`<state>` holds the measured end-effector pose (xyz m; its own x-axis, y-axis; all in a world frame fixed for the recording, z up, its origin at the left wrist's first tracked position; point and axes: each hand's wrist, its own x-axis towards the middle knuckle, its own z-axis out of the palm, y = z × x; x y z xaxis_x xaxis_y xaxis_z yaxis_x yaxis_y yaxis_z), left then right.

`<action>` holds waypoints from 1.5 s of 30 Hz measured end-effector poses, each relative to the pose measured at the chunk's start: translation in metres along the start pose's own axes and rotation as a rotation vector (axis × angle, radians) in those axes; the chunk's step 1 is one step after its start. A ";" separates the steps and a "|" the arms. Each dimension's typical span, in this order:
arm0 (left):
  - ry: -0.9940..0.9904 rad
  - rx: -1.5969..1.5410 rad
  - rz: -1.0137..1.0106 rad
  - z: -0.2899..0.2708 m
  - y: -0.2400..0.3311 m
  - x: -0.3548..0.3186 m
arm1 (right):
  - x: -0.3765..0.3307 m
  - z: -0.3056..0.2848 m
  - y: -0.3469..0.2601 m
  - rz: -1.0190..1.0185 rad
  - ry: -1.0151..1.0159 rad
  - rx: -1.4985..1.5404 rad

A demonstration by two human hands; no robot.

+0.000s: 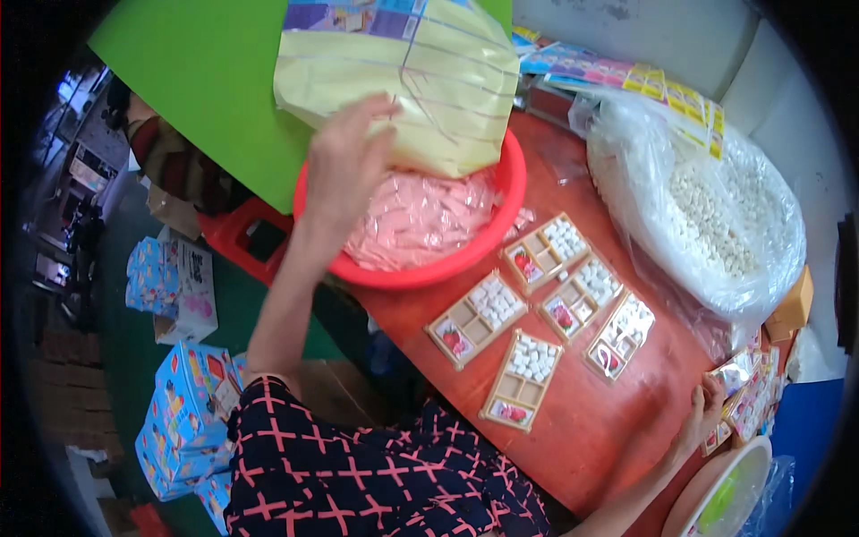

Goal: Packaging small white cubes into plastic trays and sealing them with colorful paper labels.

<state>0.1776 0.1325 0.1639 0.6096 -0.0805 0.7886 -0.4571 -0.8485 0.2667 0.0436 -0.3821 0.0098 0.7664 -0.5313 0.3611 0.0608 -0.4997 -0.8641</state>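
Note:
My left hand (pixel 351 159) is over the left side of a red basin (pixel 403 277), fingers stretched out and apart, in front of a pale yellow sheet (pixel 456 107). Pink sealed packets (pixel 420 219) fill the basin under the sheet. At the table's right end my right hand (pixel 702 416) has its fingers curled at the edge of a heap of small shiny printed packets (pixel 756 394); what they hold, if anything, is hidden. Between my hands several small trays (pixel 522 379) lie on the red table (pixel 591 447), each with white cube-like pieces and a red picture piece.
A big clear bag of white pieces (pixel 707 215) stands at the back right, printed sheets (pixel 662 85) beside it. A pale tub (pixel 729 488) is at the lower right. A green board (pixel 215 80) rises at the left. Blue printed boxes (pixel 183 403) are stacked at lower left.

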 end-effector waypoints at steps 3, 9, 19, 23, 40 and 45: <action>0.092 0.211 0.104 -0.002 -0.059 0.056 | 0.011 0.037 -0.030 0.047 -0.148 0.069; 0.360 0.624 -0.387 -0.003 -0.103 0.081 | 0.014 0.078 -0.081 -0.012 -0.298 0.090; 0.482 -0.026 -0.302 0.003 -0.105 0.089 | 0.034 0.143 -0.195 -0.193 -0.482 0.085; 0.517 0.051 0.132 -0.003 -0.048 0.099 | 0.040 0.180 -0.285 -0.706 -0.325 0.196; 0.219 -0.188 0.376 0.016 0.070 0.086 | 0.080 0.219 -0.327 -0.771 -0.506 0.436; 0.048 -0.267 0.263 0.027 0.082 0.083 | 0.085 0.218 -0.300 -0.574 -0.664 0.586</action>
<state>0.2081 0.0422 0.2362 0.4211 -0.2472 0.8727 -0.7501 -0.6358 0.1819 0.2298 -0.1281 0.2230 0.7100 0.2498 0.6584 0.6893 -0.0552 -0.7224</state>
